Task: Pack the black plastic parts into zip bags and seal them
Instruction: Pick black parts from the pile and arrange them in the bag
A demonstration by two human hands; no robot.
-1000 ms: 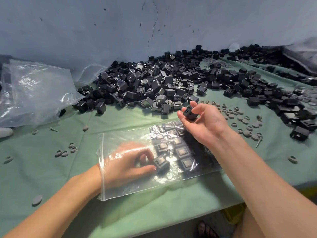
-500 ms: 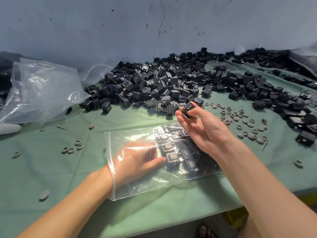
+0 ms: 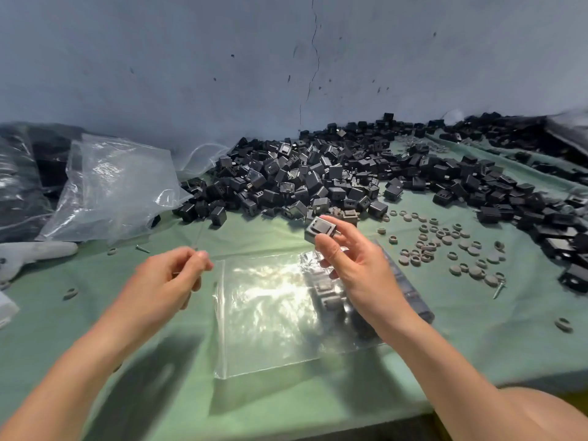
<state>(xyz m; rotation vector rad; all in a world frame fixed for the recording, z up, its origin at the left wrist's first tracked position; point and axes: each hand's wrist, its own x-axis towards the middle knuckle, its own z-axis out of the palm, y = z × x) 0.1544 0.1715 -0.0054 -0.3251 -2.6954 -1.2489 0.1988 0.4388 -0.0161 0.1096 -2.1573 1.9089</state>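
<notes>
Now: filling step. Right hand (image 3: 359, 265) pinches part (image 3: 319, 230) above bag (image 3: 270, 313), flat on table (image 3: 477, 329), few parts (image 3: 327, 300) inside. Left hand (image 3: 171, 275) beside bag, fingers curled, blurry; grip unclear. Next, likely: lift bag mouth, slip part in.

Looks like a small packing workshop, not a home. The counter (image 3: 95, 329) has a green cloth on it, with a huge heap of identical black plastic parts (image 3: 302, 183) from 12 to 2 o'clock, loose grey rings (image 3: 445, 246) at 2, clear bags (image 3: 114, 183) at 10, and a scuffed, cracked wall (image 3: 315, 58) behind.
</notes>
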